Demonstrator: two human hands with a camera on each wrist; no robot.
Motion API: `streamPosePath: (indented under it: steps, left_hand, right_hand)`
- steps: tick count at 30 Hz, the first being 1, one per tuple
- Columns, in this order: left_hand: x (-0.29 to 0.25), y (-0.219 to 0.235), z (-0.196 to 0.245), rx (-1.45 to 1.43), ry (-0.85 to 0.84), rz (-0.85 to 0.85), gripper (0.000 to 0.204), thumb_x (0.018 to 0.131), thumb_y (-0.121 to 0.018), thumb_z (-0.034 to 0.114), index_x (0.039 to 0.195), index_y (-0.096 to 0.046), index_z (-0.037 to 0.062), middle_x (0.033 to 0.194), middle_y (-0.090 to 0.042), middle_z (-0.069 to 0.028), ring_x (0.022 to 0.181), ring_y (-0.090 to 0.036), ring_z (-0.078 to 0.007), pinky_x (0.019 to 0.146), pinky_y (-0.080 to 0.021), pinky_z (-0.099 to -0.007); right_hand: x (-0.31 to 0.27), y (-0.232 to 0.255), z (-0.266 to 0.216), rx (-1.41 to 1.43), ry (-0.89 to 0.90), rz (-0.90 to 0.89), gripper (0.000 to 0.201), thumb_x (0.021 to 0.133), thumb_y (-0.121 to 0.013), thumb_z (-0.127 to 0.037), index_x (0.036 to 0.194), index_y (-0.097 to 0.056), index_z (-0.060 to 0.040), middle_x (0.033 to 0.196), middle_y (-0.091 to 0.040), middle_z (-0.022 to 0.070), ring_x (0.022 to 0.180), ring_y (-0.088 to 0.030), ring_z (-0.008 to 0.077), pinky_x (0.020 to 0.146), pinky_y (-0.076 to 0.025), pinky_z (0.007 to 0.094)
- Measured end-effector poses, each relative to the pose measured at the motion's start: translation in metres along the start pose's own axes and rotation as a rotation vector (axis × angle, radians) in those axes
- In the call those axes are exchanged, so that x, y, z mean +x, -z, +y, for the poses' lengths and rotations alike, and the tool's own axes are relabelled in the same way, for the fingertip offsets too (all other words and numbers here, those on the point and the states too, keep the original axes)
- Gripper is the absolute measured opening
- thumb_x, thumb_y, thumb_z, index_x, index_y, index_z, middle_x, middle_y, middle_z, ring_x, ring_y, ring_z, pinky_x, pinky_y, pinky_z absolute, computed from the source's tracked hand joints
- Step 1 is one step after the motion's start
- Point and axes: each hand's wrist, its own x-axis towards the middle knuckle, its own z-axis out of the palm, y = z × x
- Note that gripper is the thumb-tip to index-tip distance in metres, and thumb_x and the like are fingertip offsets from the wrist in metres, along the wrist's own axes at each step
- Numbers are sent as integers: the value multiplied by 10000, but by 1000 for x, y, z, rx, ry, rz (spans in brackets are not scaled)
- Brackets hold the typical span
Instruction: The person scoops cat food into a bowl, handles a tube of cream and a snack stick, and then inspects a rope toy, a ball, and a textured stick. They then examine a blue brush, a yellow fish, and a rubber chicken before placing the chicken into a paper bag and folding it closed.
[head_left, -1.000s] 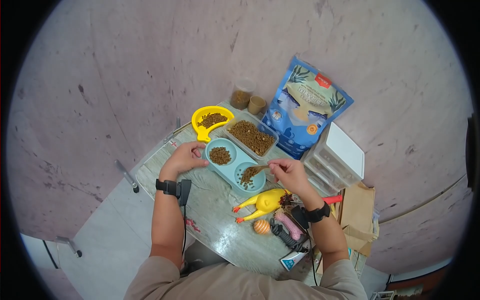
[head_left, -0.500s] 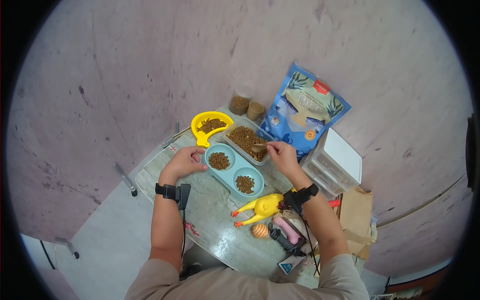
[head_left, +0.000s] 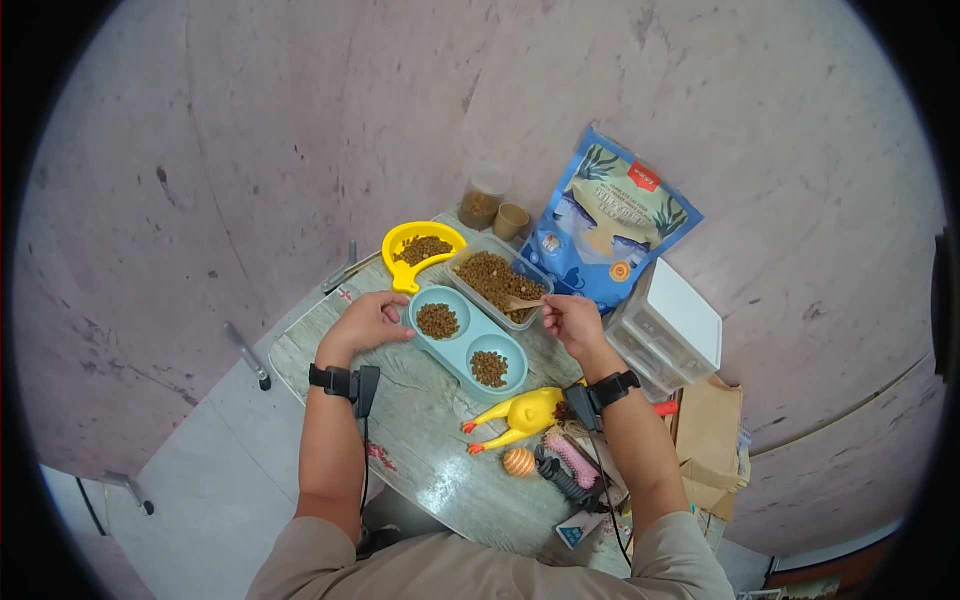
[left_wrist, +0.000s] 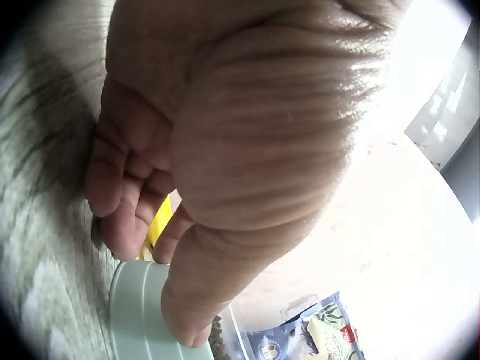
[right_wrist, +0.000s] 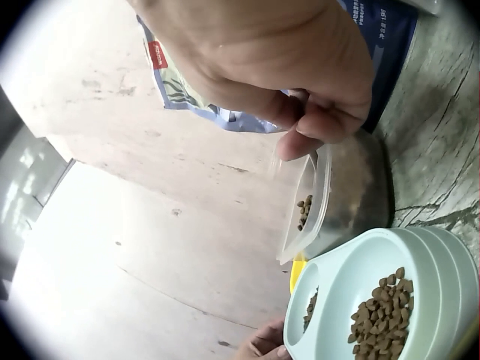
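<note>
My right hand point(head_left: 573, 325) pinches the handle of a wooden spoon point(head_left: 526, 303), whose head lies in the brown kibble point(head_left: 488, 274) at the near right end of a clear plastic container point(right_wrist: 323, 204). Beside that container stands a pale blue double pet bowl point(head_left: 464, 343), with a small heap of kibble in each hollow. At the bowl's left end is my left hand point(head_left: 367, 323), fingers loosely bent. In the left wrist view, its thumb point(left_wrist: 191, 300) lies against the bowl's edge and the other fingertips are low by its side. The right wrist view hides the spoon behind my fingers.
A yellow dish point(head_left: 407, 272) with kibble sits behind the bowl. At the back are a clear jar point(head_left: 482, 203), a brown cup point(head_left: 511, 221), a blue food bag point(head_left: 610, 225) and white drawers point(head_left: 680, 320). A yellow rubber chicken point(head_left: 535, 410) and several toys lie nearer.
My right hand has carried the spoon from over the bowl's right hollow back to the container, leaving kibble in that hollow. The left hand stays at the bowl's left end.
</note>
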Motion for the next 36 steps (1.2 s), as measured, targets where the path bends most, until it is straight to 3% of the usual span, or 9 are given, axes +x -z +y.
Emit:
streamPosePath:
  steps: [5,9,11,15,17,19,21,27,36]
  left_hand:
    - [0,0,0,-16,-4,-3,538,602,-826,141,1073,-606,2,750,-545,-3,675,-520,-102,627,-435,-239]
    - [-1,0,1,2,-12,5,530,605,-823,137,1070,-607,1,744,-540,-1,671,-520,-100,626,-434,-237]
    - [-1,0,0,7,-12,3,528,605,-822,135,1069,-607,1,742,-539,-1,670,-521,-99,625,-434,-237]
    - [-1,0,2,-2,-9,-1,510,612,-815,111,1064,-607,-3,743,-532,28,657,-489,-58,610,-420,-195]
    - [-1,-1,2,-1,0,2,510,613,-815,110,1065,-606,-2,741,-531,28,656,-489,-57,609,-420,-195]
    - [0,-1,0,7,-16,6,508,614,-814,110,1063,-605,-2,739,-531,31,655,-489,-57,609,-420,-194]
    - [1,-1,-1,8,-16,7,505,614,-814,109,1061,-606,-2,736,-530,32,654,-489,-56,608,-420,-193]
    - [-1,0,1,-10,1,2,515,613,-815,122,1069,-608,2,736,-533,19,662,-503,-73,615,-427,-213]
    - [1,0,-4,-22,7,5,522,611,-821,145,1069,-612,6,738,-541,1,662,-518,-95,623,-434,-235]
  right_hand:
    - [-11,12,-9,254,-64,-7,129,866,-551,-97,906,-596,17,670,-568,23,548,-499,106,483,-387,228]
    - [-31,20,-17,260,-43,-12,128,868,-549,-89,906,-603,19,660,-570,19,528,-504,106,473,-389,228]
    - [-42,23,-16,180,19,-85,124,866,-562,-91,894,-617,17,681,-594,39,511,-529,112,471,-400,225]
    - [-66,12,-8,-49,70,-44,155,870,-575,-109,933,-636,19,703,-612,47,507,-536,111,478,-410,215]
    - [-73,6,-2,-363,266,-125,160,878,-585,-107,970,-648,8,683,-596,29,563,-556,83,502,-427,204]
    - [-73,5,5,-429,344,-133,179,875,-596,-104,998,-644,17,692,-595,27,586,-561,74,513,-430,199]
    - [-73,5,6,-827,698,-138,181,880,-586,-99,1000,-639,26,710,-602,31,579,-554,76,511,-432,204]
    - [-72,-8,-12,-426,477,3,190,877,-573,-103,958,-640,55,692,-608,38,552,-561,79,481,-433,214]
    - [-49,-11,-19,-250,445,90,192,884,-587,-144,973,-634,19,701,-610,38,513,-551,87,453,-395,197]
